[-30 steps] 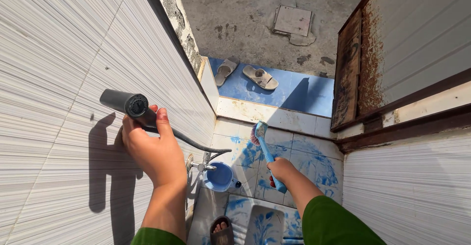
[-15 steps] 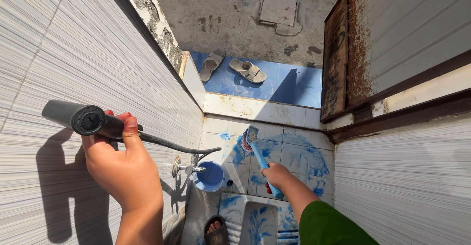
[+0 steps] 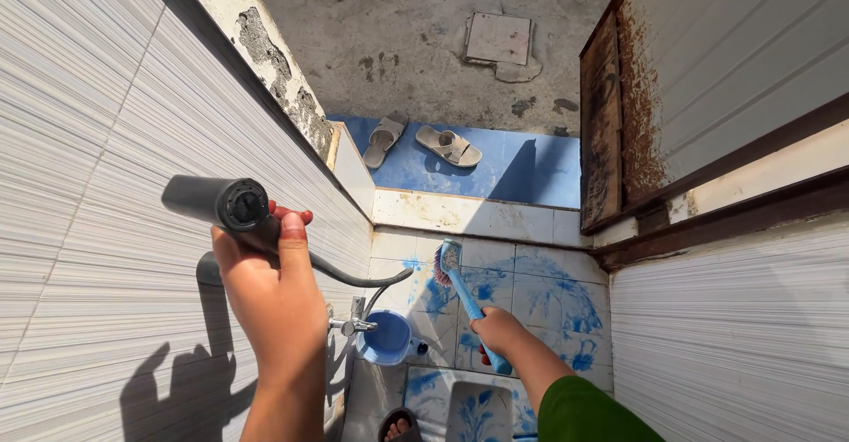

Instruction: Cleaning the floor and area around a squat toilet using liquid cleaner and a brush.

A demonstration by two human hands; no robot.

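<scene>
My left hand [image 3: 270, 283] is raised next to the striped tiled wall [image 3: 97, 185] and grips a dark grey spray head [image 3: 217, 203]. Its black hose [image 3: 354, 278] curves down toward a metal tap [image 3: 354, 325]. My right hand [image 3: 497, 329] is lower, over the blue-stained floor tiles, and holds a blue scrub brush [image 3: 460, 287] by its handle. The bristle end points away from me, toward the doorway step. Both arms wear green sleeves.
A small blue bucket [image 3: 386, 338] stands under the tap. A blue-patterned squat pan [image 3: 473, 407] lies below, and my sandalled foot [image 3: 400, 424] is beside it. Two grey sandals [image 3: 420, 141] rest on the blue step. A rusty door [image 3: 619, 115] stands open on the right.
My left hand with the spray head has shifted right and slightly down along the wall. The brush in my right hand has stayed over the same tiles.
</scene>
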